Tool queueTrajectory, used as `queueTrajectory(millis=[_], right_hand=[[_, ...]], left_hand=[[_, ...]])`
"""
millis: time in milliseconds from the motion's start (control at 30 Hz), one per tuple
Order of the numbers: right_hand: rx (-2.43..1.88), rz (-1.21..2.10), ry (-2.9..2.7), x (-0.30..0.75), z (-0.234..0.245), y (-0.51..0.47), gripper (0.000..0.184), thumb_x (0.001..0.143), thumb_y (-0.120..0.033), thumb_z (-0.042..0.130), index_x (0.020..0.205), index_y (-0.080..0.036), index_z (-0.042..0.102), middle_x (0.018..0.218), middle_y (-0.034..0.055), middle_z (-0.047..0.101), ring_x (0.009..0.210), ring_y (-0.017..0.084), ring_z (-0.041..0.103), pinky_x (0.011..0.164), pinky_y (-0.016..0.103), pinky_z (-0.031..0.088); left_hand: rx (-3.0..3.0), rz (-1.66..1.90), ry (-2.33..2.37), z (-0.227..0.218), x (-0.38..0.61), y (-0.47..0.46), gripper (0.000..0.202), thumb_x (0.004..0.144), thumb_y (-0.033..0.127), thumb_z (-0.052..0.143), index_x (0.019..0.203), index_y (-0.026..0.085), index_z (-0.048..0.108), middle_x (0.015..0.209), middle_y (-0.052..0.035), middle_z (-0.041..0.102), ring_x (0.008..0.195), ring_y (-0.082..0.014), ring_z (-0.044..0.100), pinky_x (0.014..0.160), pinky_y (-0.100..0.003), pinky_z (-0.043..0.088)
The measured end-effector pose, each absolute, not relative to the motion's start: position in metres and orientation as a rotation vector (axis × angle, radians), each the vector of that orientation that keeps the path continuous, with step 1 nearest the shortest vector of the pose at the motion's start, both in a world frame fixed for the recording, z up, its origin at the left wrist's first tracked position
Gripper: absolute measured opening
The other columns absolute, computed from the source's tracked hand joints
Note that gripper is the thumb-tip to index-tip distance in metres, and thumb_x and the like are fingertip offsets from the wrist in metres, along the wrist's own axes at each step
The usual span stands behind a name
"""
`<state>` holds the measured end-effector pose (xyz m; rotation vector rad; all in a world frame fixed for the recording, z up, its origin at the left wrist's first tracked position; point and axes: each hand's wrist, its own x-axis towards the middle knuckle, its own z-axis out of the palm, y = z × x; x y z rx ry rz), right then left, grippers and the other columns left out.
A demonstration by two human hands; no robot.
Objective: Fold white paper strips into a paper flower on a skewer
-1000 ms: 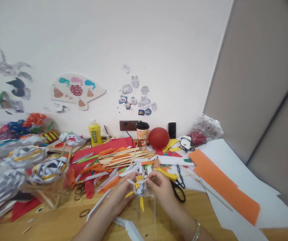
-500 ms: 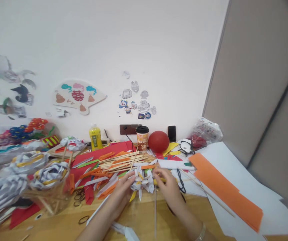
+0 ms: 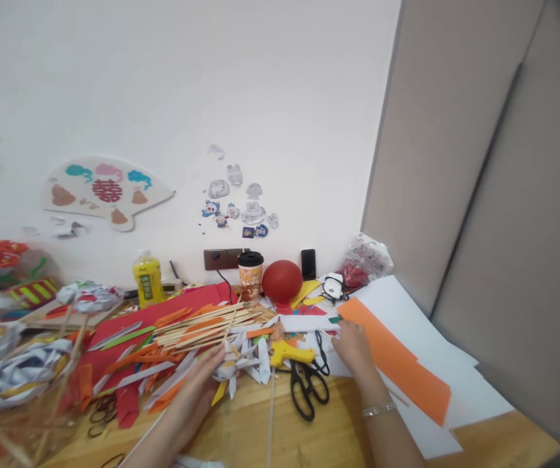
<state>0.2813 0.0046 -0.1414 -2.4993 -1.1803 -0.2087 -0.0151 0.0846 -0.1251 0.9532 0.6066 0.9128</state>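
My left hand (image 3: 199, 383) is closed on a white and yellow folded paper piece (image 3: 229, 369), whose pointed strips stick out over the table. My right hand (image 3: 353, 344) is at the right, its fingers closed over a thin wooden stick (image 3: 397, 394) lying across the white paper. Between the hands lies a yellow glue gun (image 3: 290, 353), and black-handled scissors (image 3: 309, 392) are just below it. A clear glue stick (image 3: 271, 416) seems to hang down from near the gun.
Bamboo sticks (image 3: 206, 327) and coloured paper strips (image 3: 136, 357) pile up at left centre. Behind them stand a yellow bottle (image 3: 148, 281), a lidded cup (image 3: 250, 279) and a red balloon (image 3: 282, 281). Orange paper (image 3: 407, 374) overlaps white sheets (image 3: 421, 331) at right.
My right hand has left the folded paper piece and moved right to the wooden stick, uncovering the glue gun and scissors. The view has turned right. My left hand stays on the paper piece.
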Motion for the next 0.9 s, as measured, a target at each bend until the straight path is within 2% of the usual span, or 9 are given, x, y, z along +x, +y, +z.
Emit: queueTrajectory(millis=[133, 300, 433, 667, 800, 900], right_hand=[[-2.501, -0.184, -1.226, 0.282, -0.148, 0.011, 0.032, 0.071, -0.014, 0.052, 0.101, -0.012, 0.061, 0.106, 0.0127, 0.059, 0.099, 0.025, 0.050, 0.080, 0.029, 0.035], [-2.537, -0.228, -1.189, 0.281, -0.151, 0.014, 0.030, 0.073, -0.011, 0.049, 0.102, -0.012, 0.060, 0.106, 0.0143, 0.058, 0.099, 0.027, 0.050, 0.077, 0.031, 0.037], [-2.547, -0.267, -1.179, 0.279, -0.152, 0.016, 0.030, 0.078, -0.007, 0.040, 0.098, -0.012, 0.061, 0.103, 0.0157, 0.059, 0.096, 0.026, 0.051, 0.075, 0.031, 0.037], [-2.506, -0.282, -1.177, 0.275, -0.151, 0.016, 0.020, 0.078, -0.012, 0.047, 0.088, -0.012, 0.064, 0.091, 0.0149, 0.062, 0.091, 0.025, 0.054, 0.070, 0.030, 0.038], [-2.457, -0.305, -1.088, 0.282, -0.144, 0.009, 0.024, 0.080, -0.013, 0.043, 0.096, -0.012, 0.061, 0.088, 0.0140, 0.062, 0.089, 0.025, 0.055, 0.070, 0.030, 0.039], [-2.386, -0.338, -1.075, 0.282, -0.137, 0.006, 0.028, 0.080, -0.012, 0.041, 0.103, -0.010, 0.058, 0.096, 0.0160, 0.060, 0.096, 0.026, 0.052, 0.079, 0.033, 0.037]], left_hand=[[0.922, 0.930, 0.630, -0.121, -0.014, 0.083, 0.027, 0.064, 0.022, 0.071, 0.090, 0.017, 0.065, 0.091, -0.0047, 0.070, 0.079, -0.0186, 0.064, 0.064, -0.023, 0.049], [0.895, 0.959, 0.679, -0.116, -0.012, 0.078, 0.028, 0.062, 0.020, 0.071, 0.089, 0.016, 0.065, 0.090, -0.0054, 0.070, 0.078, -0.0202, 0.064, 0.062, -0.024, 0.051], [0.925, 0.953, 0.670, -0.115, -0.012, 0.077, 0.030, 0.062, 0.023, 0.072, 0.090, 0.015, 0.065, 0.085, -0.0063, 0.070, 0.072, -0.0212, 0.065, 0.057, -0.026, 0.051], [0.938, 0.956, 0.707, -0.121, -0.016, 0.082, 0.033, 0.060, 0.024, 0.073, 0.091, 0.019, 0.063, 0.091, -0.0033, 0.070, 0.085, -0.0170, 0.063, 0.067, -0.019, 0.050], [0.968, 1.013, 0.696, -0.120, -0.014, 0.082, 0.028, 0.061, 0.023, 0.072, 0.087, 0.018, 0.063, 0.087, -0.0022, 0.070, 0.080, -0.0172, 0.064, 0.063, -0.020, 0.049], [0.957, 1.031, 0.683, -0.118, -0.013, 0.080, 0.027, 0.060, 0.024, 0.072, 0.085, 0.017, 0.062, 0.081, -0.0018, 0.070, 0.076, -0.0186, 0.065, 0.061, -0.022, 0.049]])
